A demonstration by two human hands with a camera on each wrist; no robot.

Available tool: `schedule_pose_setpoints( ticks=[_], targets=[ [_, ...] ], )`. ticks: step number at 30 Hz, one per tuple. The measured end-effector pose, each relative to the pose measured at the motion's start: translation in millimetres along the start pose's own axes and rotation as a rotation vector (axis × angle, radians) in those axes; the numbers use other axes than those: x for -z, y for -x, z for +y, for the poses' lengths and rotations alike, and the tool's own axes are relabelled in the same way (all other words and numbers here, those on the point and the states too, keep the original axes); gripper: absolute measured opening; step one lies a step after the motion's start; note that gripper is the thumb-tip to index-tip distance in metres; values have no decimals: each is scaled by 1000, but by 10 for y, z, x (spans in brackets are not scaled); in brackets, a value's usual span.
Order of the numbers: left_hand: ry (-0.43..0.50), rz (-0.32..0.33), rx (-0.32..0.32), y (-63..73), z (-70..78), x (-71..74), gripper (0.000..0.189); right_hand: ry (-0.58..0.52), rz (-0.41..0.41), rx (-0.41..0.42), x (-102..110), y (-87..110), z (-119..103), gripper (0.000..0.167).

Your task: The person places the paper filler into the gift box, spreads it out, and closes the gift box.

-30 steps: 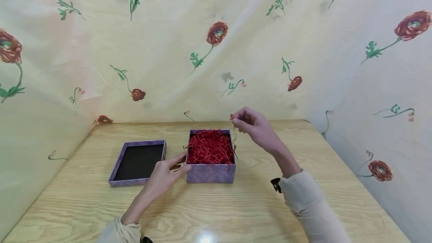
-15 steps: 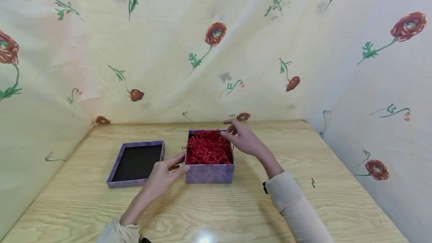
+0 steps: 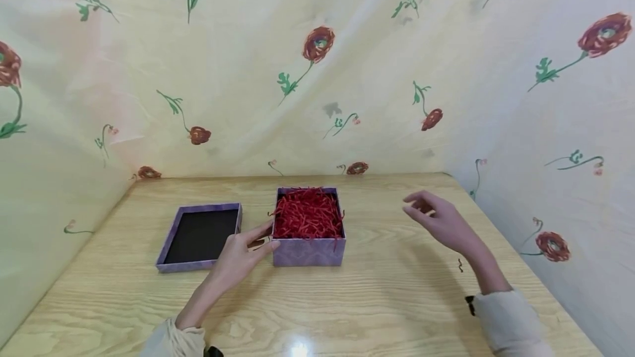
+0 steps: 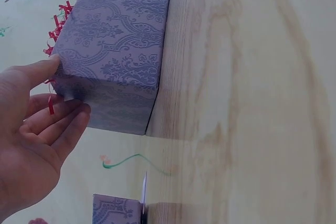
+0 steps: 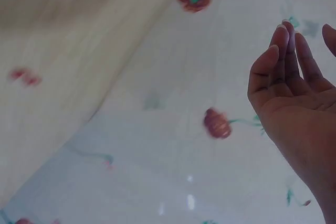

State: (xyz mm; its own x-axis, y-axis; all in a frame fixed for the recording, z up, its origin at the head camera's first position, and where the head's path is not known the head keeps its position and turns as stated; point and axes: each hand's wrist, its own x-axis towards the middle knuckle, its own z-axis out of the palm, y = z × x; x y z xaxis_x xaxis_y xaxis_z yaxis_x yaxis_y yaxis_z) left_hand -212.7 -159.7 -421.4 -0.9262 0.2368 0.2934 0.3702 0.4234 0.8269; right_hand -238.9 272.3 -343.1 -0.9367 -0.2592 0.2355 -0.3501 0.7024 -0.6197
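Observation:
A purple patterned gift box [image 3: 308, 252] stands uncovered on the table, heaped with red shredded paper [image 3: 307, 215]. My left hand [image 3: 237, 260] holds the box at its left side, thumb at the front corner and fingers along the side wall. In the left wrist view, red shreds stick out over the box rim, and one strip [image 4: 51, 104] dangles by the fingers. Well to the right of the box, above the table, my right hand [image 3: 439, 222] is loosely bent with nothing visible in it; the right wrist view likewise shows relaxed, empty fingers.
The box's lid [image 3: 202, 236], black inside, lies upside down at the left, partly behind the left hand. A thin dark curl [image 3: 460, 265] lies on the table [image 3: 377, 302] near the right forearm. A flowered cloth [image 3: 238, 70] hangs behind and at both sides.
The right hand, first holding a small red shred, came to the box's right rim, then moved off rightward without it. Shreds at the right rim look tidier. The left hand stays put.

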Motion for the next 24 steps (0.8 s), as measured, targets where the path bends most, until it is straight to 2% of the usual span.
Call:
schedule_pose_setpoints(
  ticks=[4,11,16,20,24],
  targets=[
    [7,0,4,-3,2,6,57,45,1,-55,121,222,235,34],
    [15,-7,16,-6,-4,9,58,114,-2,-123,209,550,575,35],
    [13,-12,2,-14,-3,3,57,131,-16,-189,313,787,799,35],
    [15,-9,-3,-13,-4,4,57,128,-34,-227,361,931,923,31],
    [21,-6,0,-4,-10,3,56,133,-55,-239,353,993,980,28]
  ],
)
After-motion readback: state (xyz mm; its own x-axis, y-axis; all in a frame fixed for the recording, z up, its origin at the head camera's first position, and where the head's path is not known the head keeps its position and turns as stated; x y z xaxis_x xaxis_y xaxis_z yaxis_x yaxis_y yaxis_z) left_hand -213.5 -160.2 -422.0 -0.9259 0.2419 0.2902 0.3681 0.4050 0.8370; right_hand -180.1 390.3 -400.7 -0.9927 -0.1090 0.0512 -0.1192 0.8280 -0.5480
